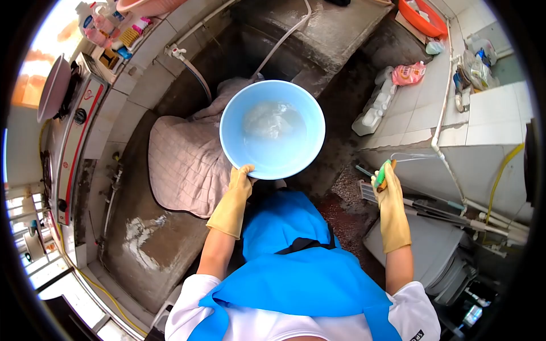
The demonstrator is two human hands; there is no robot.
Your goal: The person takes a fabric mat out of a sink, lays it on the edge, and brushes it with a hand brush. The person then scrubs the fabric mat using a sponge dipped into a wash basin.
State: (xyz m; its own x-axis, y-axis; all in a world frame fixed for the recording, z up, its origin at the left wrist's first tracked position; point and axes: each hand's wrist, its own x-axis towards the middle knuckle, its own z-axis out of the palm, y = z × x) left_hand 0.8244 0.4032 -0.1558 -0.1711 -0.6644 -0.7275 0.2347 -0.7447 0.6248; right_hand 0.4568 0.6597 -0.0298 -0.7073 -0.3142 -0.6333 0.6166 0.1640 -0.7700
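My left hand (240, 190), in a yellow rubber glove, grips the near rim of a light blue plastic basin (230, 149). The basin is tilted a little, with some clear water pooled inside. A pink quilted cloth (185, 162) lies on the wet concrete beside and partly under it. Off to the right, my right hand (388, 190) wears a matching glove, its fingers closed around a small green-and-orange object (381, 175). Fingers cover part of that object, so its kind is unclear. A blue apron (301, 281) covers my front.
White plastic jugs (372, 116) and a pink pouch (409, 73) line the right tiled wall. Poles (438, 206) lean near a grey lidded bin (418, 244). A gas stove (79, 131) stands left. A hose (284, 37) runs to the concrete trough; an orange basin (424, 20) sits at the back.
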